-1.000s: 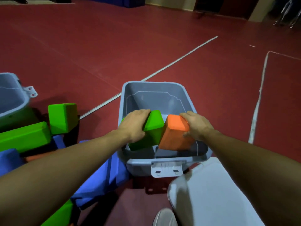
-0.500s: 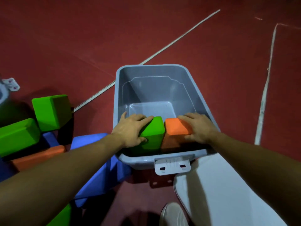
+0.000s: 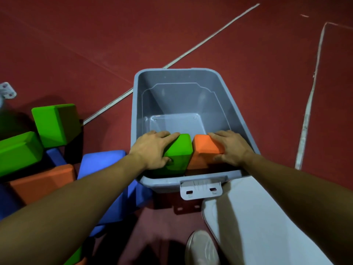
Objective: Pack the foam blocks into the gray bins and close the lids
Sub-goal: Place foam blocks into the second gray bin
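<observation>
- Far left: pile of loose foam blocks on the red floor, not yet packed: two green blocks [image 3: 55, 124] [image 3: 18, 153], an orange block [image 3: 43, 181], a large blue block [image 3: 103, 180]. A white latch [image 3: 7, 90] at the left edge probably belongs to a second bin; too little of it shows to be sure.
- Left hand [image 3: 152, 148]: lies on top of the green foam block [image 3: 178, 150], fingers reaching over its far edge, thumb on the near face. Clamped on it, pressing down.
- Gray bin [image 3: 136, 111]: open, no lid on it, far half bare. Both held blocks stand inside against the near wall, side by side and touching.
- Right hand [image 3: 231, 147]: over the orange foam block [image 3: 205, 150], fingers on its top and right side, gripping it the same way.
- Step in hand, as I read it: seating the first pair. Push both straight down until they bottom out, keep them flush to the near wall and to each other so the next row fits behind.
- Don't let either tilt; a cocked block wastes space and may later stop the lid from closing.
- Near wall carries a white latch tab [image 3: 201, 189]; keep the hands off it on release.
- Task is early: most blocks outside, lid unplaced.
</observation>
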